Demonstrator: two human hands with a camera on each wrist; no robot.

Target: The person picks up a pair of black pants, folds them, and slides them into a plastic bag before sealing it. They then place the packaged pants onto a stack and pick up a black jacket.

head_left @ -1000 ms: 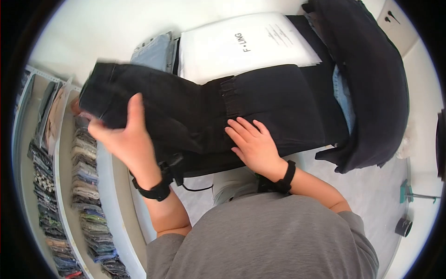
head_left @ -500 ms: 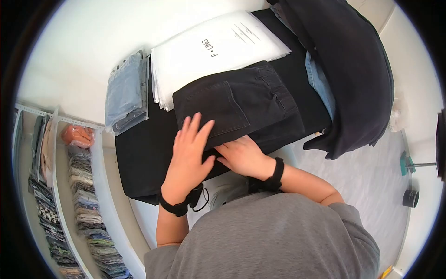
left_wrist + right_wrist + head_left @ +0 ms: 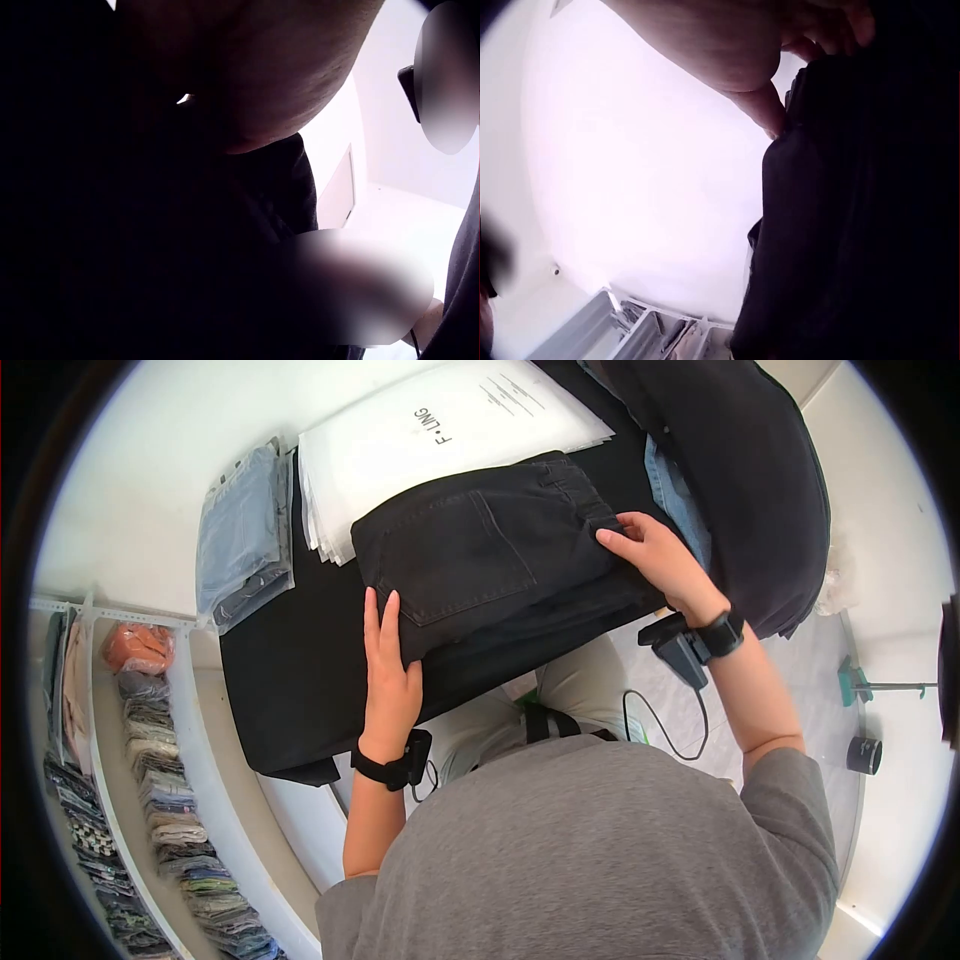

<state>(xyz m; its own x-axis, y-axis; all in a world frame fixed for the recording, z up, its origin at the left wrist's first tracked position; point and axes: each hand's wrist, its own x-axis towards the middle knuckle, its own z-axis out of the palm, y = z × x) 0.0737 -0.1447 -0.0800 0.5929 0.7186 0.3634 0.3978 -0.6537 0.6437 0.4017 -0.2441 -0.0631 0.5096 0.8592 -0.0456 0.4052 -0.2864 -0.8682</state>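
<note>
Hands are squaring up folded black jeans [image 3: 480,550]. The left hand [image 3: 390,660] is pressing flat, fingers straight, on the near left corner. The right hand [image 3: 655,560] is curling over the waistband end. The jeans are lying between them on the tabletop [image 3: 290,680], overlapping white bags [image 3: 400,450]. Folding looks finished; lifting would call for gripping both ends evenly.

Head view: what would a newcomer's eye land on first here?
The folded black jeans lie in the middle of the dark table. The left hand lies flat against their near-left edge and the right hand holds their right end. Behind them lies a stack of white bags, and a shelf packed with folded clothes runs down the left.
</note>
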